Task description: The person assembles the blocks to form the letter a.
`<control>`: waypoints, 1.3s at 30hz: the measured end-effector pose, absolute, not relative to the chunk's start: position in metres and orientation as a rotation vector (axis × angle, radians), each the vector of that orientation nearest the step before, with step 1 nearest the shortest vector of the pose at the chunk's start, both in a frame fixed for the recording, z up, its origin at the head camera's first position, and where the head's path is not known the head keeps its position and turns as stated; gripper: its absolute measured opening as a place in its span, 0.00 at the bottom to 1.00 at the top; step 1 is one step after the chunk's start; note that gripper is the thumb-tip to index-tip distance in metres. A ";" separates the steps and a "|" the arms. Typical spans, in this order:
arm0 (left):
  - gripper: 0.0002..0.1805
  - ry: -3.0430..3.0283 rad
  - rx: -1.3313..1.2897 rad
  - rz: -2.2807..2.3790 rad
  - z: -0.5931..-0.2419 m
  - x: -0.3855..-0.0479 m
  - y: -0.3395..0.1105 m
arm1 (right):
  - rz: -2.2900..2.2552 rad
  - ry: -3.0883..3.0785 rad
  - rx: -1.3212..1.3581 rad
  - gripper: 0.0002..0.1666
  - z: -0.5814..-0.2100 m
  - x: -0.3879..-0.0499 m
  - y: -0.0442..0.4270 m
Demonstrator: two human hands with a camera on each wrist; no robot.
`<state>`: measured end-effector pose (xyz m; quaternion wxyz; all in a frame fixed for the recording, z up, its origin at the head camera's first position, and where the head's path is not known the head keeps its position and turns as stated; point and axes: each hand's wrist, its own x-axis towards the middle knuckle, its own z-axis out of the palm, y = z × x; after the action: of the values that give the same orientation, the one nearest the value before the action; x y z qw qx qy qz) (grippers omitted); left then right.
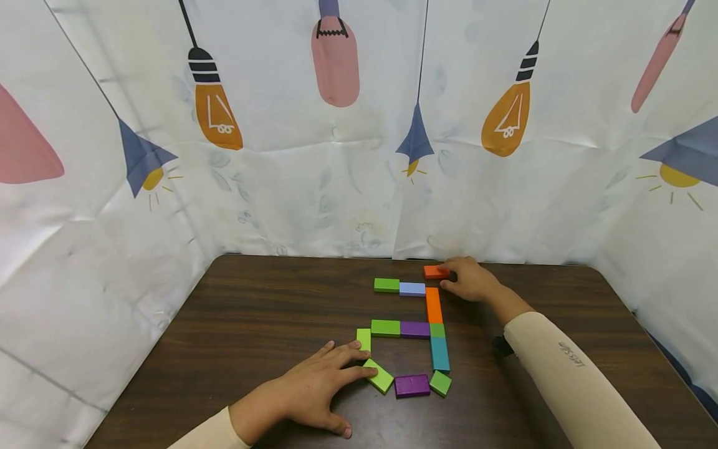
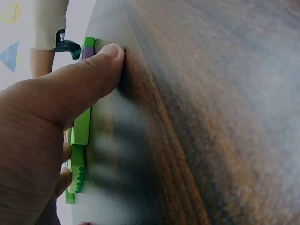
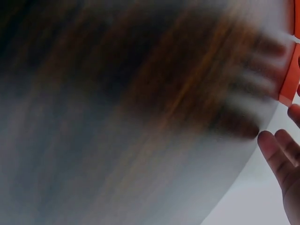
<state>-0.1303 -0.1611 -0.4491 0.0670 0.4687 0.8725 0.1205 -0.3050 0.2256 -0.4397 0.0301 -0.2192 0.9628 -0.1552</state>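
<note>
On the dark wood table lies an outline of flat coloured blocks. My left hand (image 1: 311, 386) is spread over its lower left, fingertips resting on two lime green blocks (image 1: 380, 378), with the thumb apart on the table. In the left wrist view the thumb hides part of the row beyond the green block (image 2: 82, 126). At the table's back my right hand (image 1: 470, 279) touches the right end of a red-orange block (image 1: 434, 272) with its fingertips. Its thumb stays apart from that block, near the upright orange block (image 1: 434, 305). The right wrist view cuts off most fingers.
Green (image 1: 386, 285) and light blue (image 1: 412, 289) blocks make the top row. Below are a green block (image 1: 385, 328), a purple block (image 1: 415, 330) and a teal block (image 1: 440, 354). Another purple block (image 1: 412, 386) lies nearest me. A patterned white curtain (image 1: 336, 206) hangs behind the table.
</note>
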 end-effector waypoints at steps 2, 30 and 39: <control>0.50 2.630 1.413 0.365 -0.449 -0.130 -0.161 | -0.472 2.973 -0.656 0.28 -0.440 -0.305 0.225; 0.50 2.633 1.414 0.367 -0.450 -0.130 -0.161 | -0.404 3.088 -0.541 0.26 -0.438 -0.294 0.240; 0.50 2.635 1.407 0.359 -0.450 -0.129 -0.161 | -0.457 3.139 -0.642 0.23 -0.432 -0.274 0.254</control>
<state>-0.1292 -0.1611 -0.4496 0.0663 0.4666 0.8739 0.1191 -0.2744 0.2539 -0.4322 -0.0476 -0.1983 0.9688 -0.1411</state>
